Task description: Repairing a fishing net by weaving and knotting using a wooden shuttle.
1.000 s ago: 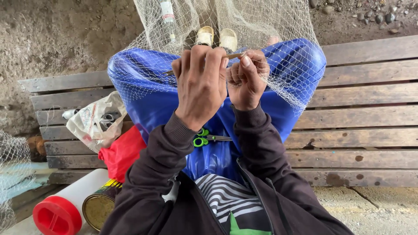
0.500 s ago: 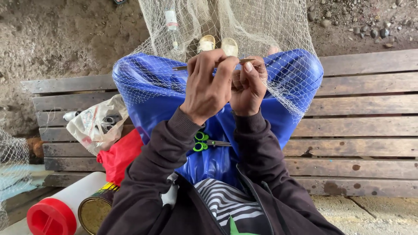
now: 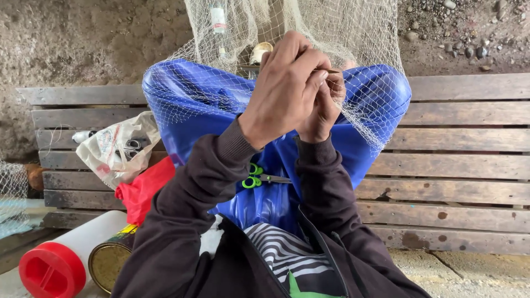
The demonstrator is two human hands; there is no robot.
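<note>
Pinching: fishing net (image 3: pixel 353 49) is gripped by left hand (image 3: pixel 284 91) and right hand (image 3: pixel 326 105), both closed, over blue apron (image 3: pixel 193 105) (green-handled scissors (image 3: pixel 256 177) in lap).

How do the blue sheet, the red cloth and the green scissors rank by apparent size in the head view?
1. Blue sheet
2. Red cloth
3. Green scissors, partly hidden by the sleeve, yet clearly smallest.

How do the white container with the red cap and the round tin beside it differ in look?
The white container is pale plastic with a bright red cap; the round tin shows a dull golden metal lid. The container looks wider and longer than the tin, which is partly hidden by the sleeve. Both lie on their sides, side by side, ends toward the camera, at the lower left.
</note>
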